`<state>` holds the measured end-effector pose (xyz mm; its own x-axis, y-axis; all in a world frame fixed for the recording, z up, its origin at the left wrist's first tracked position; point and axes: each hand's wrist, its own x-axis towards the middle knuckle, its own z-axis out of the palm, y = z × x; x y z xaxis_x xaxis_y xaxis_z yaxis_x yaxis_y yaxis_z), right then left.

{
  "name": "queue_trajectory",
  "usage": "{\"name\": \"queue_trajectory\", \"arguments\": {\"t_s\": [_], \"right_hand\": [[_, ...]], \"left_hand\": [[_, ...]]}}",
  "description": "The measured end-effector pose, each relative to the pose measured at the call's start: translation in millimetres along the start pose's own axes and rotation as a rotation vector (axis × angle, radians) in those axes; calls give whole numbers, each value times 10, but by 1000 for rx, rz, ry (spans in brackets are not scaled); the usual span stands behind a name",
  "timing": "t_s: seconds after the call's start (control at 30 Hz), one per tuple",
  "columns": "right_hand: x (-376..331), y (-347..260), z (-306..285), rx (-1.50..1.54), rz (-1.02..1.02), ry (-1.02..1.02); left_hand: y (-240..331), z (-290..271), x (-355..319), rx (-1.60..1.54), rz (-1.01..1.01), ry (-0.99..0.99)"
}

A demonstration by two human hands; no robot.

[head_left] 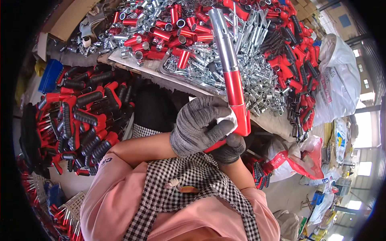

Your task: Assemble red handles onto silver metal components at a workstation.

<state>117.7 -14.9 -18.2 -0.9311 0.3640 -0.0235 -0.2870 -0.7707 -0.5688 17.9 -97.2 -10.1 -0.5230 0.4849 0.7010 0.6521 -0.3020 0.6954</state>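
My left hand (pixel 199 126), in a grey knit glove, presses a white cloth (pixel 228 119) against the red lower part of a tool (pixel 230 70) with a silver metal tube on top. My right hand (pixel 230 148), also gloved, grips the tool's red handle from below, mostly hidden behind the left hand. The tool stands nearly upright, tilted a little to the left, in front of the workbench (pixel 267 120).
The workbench carries heaps of silver metal sleeves (pixel 249 76), red tubes (pixel 165 36) and red-and-black handles (pixel 295 60). A pile of red tools with black grips (pixel 84 116) lies at the left. White sacks (pixel 341 80) stand at the right. A blue crate (pixel 50 76) sits far left.
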Motion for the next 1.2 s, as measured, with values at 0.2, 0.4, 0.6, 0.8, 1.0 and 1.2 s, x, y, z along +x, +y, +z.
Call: {"name": "queue_trajectory", "arguments": {"t_s": [0.2, 0.4, 0.6, 0.8, 1.0, 1.2], "right_hand": [[2, 20, -66, -104, -10, -23], [40, -21, -21, -251, -32, -80], [50, 7, -31, -284, -67, -85], [53, 9, -55, -323, -97, -70], [65, 13, -117, -339, -125, -50], [26, 81, -318, -303, -116, 59]], "left_hand": [[36, 15, 30, 17, -98, -35], [27, 55, 14, -43, -132, 28], [84, 49, 87, -45, -216, 3], [33, 68, 68, -33, -233, 15], [-3, 80, 87, -19, -208, 41], [-116, 117, 103, 65, -100, 71]]}}
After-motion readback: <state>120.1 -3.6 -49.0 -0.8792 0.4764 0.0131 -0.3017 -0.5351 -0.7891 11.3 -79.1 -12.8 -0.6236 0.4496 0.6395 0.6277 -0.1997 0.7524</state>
